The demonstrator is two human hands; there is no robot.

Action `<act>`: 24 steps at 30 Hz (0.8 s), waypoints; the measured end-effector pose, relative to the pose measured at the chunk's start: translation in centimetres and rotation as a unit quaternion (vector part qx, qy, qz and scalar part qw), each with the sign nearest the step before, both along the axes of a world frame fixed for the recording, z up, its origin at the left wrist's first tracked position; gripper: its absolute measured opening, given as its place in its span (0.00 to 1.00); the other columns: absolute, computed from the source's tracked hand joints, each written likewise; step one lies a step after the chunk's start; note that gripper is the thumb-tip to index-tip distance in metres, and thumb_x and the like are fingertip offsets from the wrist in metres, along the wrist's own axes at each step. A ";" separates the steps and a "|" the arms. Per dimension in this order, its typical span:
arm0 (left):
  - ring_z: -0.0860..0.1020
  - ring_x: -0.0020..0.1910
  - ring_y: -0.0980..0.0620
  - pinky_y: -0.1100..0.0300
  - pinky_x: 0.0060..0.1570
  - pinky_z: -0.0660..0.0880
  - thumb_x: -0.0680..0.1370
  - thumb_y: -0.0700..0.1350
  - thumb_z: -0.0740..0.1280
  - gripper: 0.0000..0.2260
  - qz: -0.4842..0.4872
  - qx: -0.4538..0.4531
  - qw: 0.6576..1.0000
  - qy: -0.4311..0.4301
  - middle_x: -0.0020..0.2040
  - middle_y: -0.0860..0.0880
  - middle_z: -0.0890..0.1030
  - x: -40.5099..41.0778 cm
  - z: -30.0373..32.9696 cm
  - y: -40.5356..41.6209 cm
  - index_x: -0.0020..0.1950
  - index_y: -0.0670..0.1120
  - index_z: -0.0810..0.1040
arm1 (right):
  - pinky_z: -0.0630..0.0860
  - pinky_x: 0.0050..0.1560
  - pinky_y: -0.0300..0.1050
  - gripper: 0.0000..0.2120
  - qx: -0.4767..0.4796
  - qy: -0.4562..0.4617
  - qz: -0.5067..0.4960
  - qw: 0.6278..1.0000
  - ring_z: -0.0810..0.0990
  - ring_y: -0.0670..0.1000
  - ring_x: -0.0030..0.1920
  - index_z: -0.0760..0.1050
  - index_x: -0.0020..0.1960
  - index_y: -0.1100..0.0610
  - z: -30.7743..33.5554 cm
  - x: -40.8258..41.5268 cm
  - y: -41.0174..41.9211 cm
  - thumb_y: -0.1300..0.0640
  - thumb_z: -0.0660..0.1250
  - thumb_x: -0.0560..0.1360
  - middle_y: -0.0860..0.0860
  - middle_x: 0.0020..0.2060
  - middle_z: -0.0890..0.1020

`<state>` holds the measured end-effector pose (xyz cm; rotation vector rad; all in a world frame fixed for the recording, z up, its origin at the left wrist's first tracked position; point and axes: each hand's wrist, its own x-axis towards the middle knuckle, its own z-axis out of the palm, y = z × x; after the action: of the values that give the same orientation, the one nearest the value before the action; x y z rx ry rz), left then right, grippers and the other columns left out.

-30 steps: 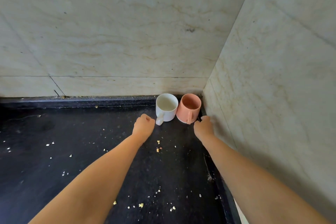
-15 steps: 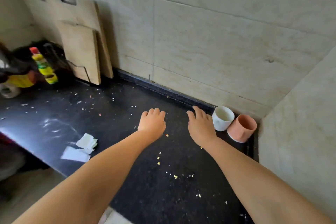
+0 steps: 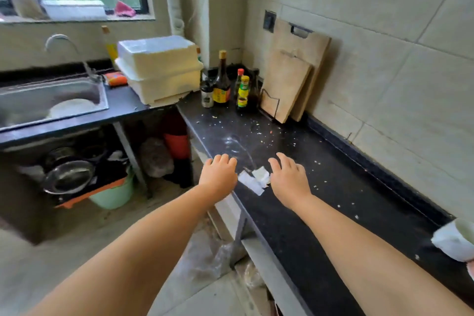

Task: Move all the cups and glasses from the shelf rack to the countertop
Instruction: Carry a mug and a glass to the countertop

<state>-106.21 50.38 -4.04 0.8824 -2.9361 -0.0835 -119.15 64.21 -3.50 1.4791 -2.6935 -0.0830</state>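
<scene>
A white cup stands on the black countertop at the far right edge of the view, partly cut off. A sliver of the pink cup shows just below it. My left hand hovers over the counter's front edge with relaxed fingers and holds nothing. My right hand is held above the counter, fingers loosely spread, empty too. Both hands are far left of the cups. No shelf rack with cups is plainly visible.
Scraps of white paper lie between my hands. Two wooden cutting boards lean on the wall, with sauce bottles beside them. A white foam box and a steel sink are at the left; pots sit below.
The view has swung left, away from the corner. Both hands let go of the two cups and moved left along the counter; the cups now sit at the right edge.
</scene>
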 end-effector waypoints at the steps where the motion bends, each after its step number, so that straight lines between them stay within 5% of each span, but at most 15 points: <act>1: 0.71 0.62 0.43 0.51 0.60 0.67 0.80 0.47 0.57 0.13 0.011 0.003 1.000 -0.002 0.61 0.44 0.74 2.4 -0.1 -1.0 0.62 0.43 0.71 | 0.63 0.70 0.53 0.24 0.001 -0.002 0.012 1.000 0.60 0.58 0.74 0.57 0.73 0.57 -0.1 1.9 -1.4 0.58 0.58 0.79 0.58 0.76 0.57; 12: 0.72 0.62 0.43 0.50 0.59 0.68 0.79 0.49 0.57 0.14 0.255 -0.016 0.967 -0.022 0.60 0.44 0.74 36.8 0.8 -13.6 0.61 0.45 0.71 | 0.66 0.66 0.53 0.22 -0.031 -0.062 0.268 0.961 0.67 0.57 0.71 0.64 0.73 0.56 -0.6 31.2 -21.2 0.54 0.57 0.80 0.55 0.72 0.68; 24: 0.70 0.66 0.47 0.48 0.69 0.64 0.80 0.51 0.58 0.16 0.471 0.019 0.882 -0.011 0.63 0.47 0.74 57.1 0.0 -20.3 0.66 0.49 0.71 | 0.56 0.74 0.57 0.23 0.026 -0.066 0.472 0.879 0.59 0.54 0.75 0.58 0.75 0.53 -1.3 51.6 -36.6 0.51 0.53 0.81 0.52 0.75 0.61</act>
<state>-49.06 30.03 -4.00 2.1734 -2.1834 -0.0655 -67.57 27.62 -4.76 2.6820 -1.7394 0.0032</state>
